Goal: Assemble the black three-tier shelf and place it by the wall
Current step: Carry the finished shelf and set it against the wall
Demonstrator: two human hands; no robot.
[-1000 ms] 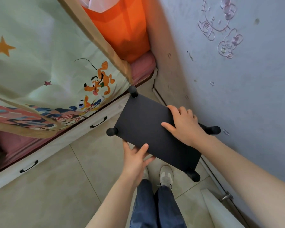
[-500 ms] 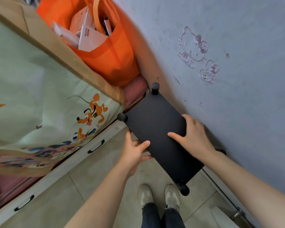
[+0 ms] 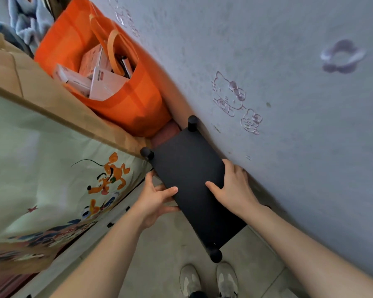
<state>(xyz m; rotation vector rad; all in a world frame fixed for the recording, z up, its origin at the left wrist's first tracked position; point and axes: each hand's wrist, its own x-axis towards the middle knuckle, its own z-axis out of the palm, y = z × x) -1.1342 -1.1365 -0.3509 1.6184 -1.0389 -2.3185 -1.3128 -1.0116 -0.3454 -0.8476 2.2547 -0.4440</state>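
between wall (image 3: pixel 289 147) and bed (image 3: pixel 41 158) | shelf (image 3: pixel 187 168) held | orange bag (image 3: pixel 127 104) beyond

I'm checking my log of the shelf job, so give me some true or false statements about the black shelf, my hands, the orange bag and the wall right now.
1. The left hand and the right hand both grip the black flat-topped shelf. True.
2. The orange fabric bag is empty. False: white cardboard boxes stand in it.
3. The shelf's long side runs beside the grey-blue painted wall. True.
4. The wall is bare. False: pale cartoon cat stickers are on it.
5. The person is barefoot. False: grey shoes show on the tiled floor.
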